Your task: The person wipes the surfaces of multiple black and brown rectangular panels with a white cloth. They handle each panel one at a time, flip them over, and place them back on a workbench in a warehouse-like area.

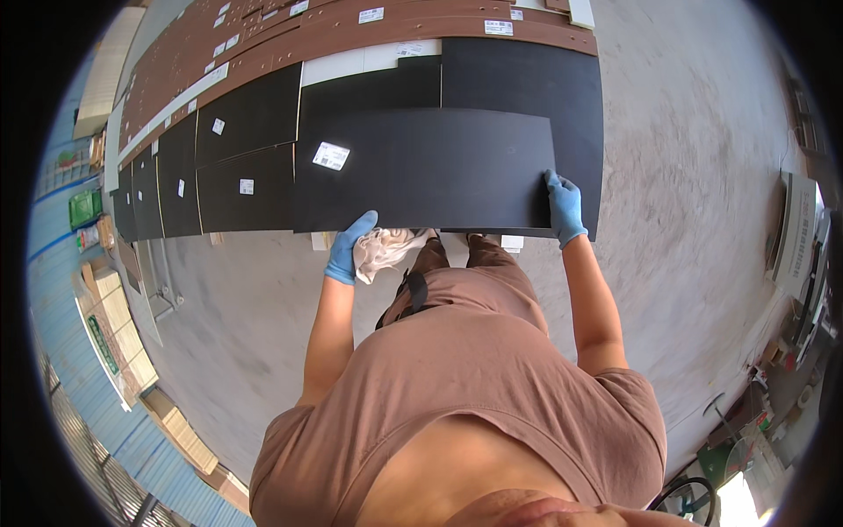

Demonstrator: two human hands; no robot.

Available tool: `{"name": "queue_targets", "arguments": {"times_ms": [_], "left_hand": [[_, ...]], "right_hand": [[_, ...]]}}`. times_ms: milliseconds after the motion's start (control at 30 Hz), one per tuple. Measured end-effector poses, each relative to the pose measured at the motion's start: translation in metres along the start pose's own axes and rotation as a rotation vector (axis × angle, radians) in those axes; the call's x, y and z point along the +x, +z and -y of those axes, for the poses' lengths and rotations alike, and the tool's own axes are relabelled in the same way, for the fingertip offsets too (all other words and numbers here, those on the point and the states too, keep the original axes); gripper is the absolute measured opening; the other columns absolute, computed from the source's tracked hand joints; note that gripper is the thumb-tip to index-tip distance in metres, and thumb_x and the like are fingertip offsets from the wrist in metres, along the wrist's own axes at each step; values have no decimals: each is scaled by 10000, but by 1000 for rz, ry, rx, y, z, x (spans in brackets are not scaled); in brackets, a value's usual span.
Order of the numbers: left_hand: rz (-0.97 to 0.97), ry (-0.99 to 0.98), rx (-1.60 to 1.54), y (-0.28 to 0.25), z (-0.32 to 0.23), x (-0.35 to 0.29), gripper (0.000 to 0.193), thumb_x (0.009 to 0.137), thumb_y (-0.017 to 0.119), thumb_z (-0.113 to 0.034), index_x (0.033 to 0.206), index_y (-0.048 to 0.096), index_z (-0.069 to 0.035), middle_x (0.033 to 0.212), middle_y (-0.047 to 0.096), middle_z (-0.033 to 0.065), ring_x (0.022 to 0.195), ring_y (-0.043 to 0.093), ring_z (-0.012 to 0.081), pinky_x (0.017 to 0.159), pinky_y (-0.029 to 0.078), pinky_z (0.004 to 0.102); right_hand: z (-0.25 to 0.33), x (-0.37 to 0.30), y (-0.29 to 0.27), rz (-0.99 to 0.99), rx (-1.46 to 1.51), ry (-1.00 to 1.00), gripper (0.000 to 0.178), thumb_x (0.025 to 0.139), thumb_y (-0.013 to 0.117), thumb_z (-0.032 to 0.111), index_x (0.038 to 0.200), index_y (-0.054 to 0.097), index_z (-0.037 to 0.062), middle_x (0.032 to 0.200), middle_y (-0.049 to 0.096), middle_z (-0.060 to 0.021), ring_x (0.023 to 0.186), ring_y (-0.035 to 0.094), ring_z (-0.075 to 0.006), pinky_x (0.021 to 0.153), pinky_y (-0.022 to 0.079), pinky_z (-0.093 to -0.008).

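A wide black panel (430,171) with a white label (331,156) near its left end lies in front of me, over other black panels. My right hand (566,209), in a blue glove, is closed on the panel's near right corner, with the thumb and fingers at its edge. At the near edge, toward the left end, is my left hand (348,251), also gloved in blue. A crumpled whitish cloth (386,253) is bunched in that hand and hangs below the edge. The left fingertips reach the panel's edge; their grip underneath is hidden.
More labelled black panels (246,140) spread to the left, and brown boards (316,44) with drilled holes lie beyond. Concrete floor (685,176) extends to the right. Stacked pale boards (118,325) stand far left; a grey-white carton (795,228) is far right.
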State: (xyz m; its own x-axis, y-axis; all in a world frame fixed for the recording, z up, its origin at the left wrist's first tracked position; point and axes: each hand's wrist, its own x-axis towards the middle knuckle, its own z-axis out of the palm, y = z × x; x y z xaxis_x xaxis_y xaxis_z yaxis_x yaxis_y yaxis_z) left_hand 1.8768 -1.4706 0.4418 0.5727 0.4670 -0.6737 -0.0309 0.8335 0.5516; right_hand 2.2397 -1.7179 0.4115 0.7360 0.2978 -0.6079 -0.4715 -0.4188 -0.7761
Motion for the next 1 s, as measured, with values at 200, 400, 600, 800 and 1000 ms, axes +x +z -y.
{"name": "queue_targets", "arguments": {"times_ms": [200,400,600,800,1000], "left_hand": [[-92,82,124,12,6,13,316,964,788,-269,1186,731,-51,1098,719,12,897,672,129,830,560,300],[33,43,90,13,6,6,334,979,759,-269,1198,717,-20,1121,751,74,984,733,176,862,603,331],[-14,-63,6,2,7,1,343,988,742,-233,1231,706,7,1163,751,118,1027,743,229,900,615,369],[-81,-48,75,-3,11,6,409,1017,678,-267,1278,678,49,1205,739,167,1038,754,285,902,642,418],[-61,-21,91,2,12,9,405,1008,691,-266,1266,688,46,1194,743,165,1043,752,282,909,639,412]], "right_hand": [[2,23,-21,-90,38,-57,426,1047,671,355,1127,754,-55,960,681,4,887,544,-93,830,468,-269],[9,112,-52,-225,58,-183,468,1030,678,378,1158,757,-65,968,710,-38,909,581,-125,851,491,-304],[47,201,-68,-247,-19,-206,525,1007,694,393,1200,741,-93,1023,741,-76,932,625,-148,849,516,-315],[96,211,-62,-365,-477,-339,495,970,671,425,1250,765,27,1161,774,-218,1061,738,-313,955,542,-398],[117,162,-35,-468,-1246,-495,488,889,703,477,1188,666,94,1220,715,-211,1126,696,-411,943,546,-500]]}}
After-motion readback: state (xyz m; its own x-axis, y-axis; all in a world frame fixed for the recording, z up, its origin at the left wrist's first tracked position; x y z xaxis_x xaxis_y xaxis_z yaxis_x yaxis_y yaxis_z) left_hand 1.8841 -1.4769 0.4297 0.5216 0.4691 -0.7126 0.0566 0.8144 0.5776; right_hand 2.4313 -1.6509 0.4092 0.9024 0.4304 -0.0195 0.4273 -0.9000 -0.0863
